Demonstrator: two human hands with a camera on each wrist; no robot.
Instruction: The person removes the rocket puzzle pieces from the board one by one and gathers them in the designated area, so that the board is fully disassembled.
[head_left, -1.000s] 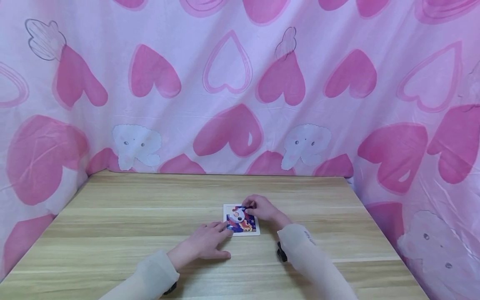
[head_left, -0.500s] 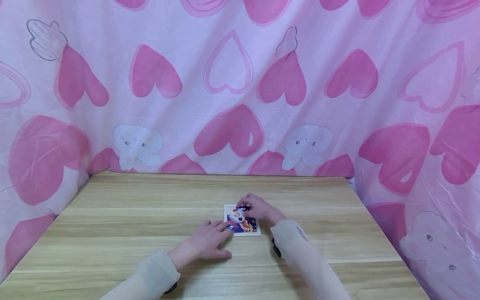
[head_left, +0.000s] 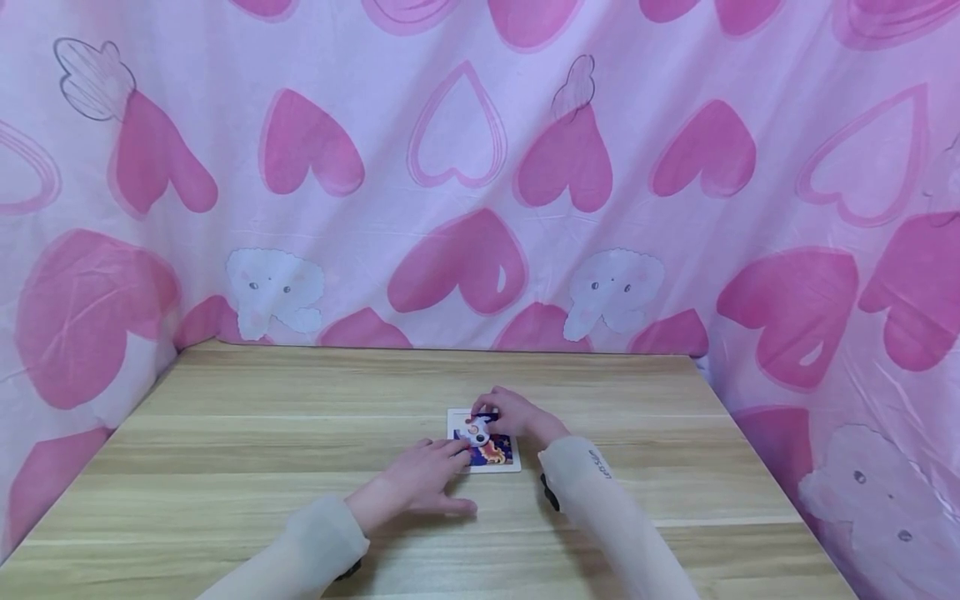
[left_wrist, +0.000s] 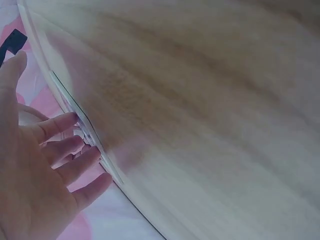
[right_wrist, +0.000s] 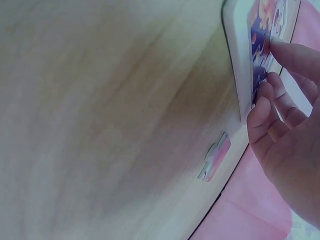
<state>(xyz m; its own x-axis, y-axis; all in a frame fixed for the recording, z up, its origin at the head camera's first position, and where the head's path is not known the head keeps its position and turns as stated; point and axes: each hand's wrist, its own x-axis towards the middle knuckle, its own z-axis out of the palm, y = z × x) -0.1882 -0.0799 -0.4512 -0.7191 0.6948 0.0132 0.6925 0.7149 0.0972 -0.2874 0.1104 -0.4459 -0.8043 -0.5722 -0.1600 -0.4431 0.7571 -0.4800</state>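
- While the small puzzle board (head_left: 495, 454) lies flat near the middle of the wooden counter (head_left: 225, 417), both hands work on it from the near side.
- Left hand (head_left: 420, 482): fingers relaxed and fairly straight, tips touching the board's near-left corner, gripping nothing.
- Right hand (head_left: 517, 414): fingers curled at the board's far edge, pinching or pressing a puzzle piece (head_left: 480, 429) onto the picture; the right wrist view shows fingertips (right_wrist: 262, 107) on the board's printed face (right_wrist: 260, 35).
- One loose piece (right_wrist: 215, 156) lies on the counter just beside the board, seen in the right wrist view.
- Handling, as a judgement: the pieces look thin, light and stiff, likely card, easy to bend at the tabs and prone to sliding on the smooth wood. Best taken by the edges between thumb and fingertip.
- The board itself seems light enough to shift when pushed, so a steadying touch at a corner suits it.
- A pink heart-print cloth (head_left: 465, 167) hangs behind and beside the counter.
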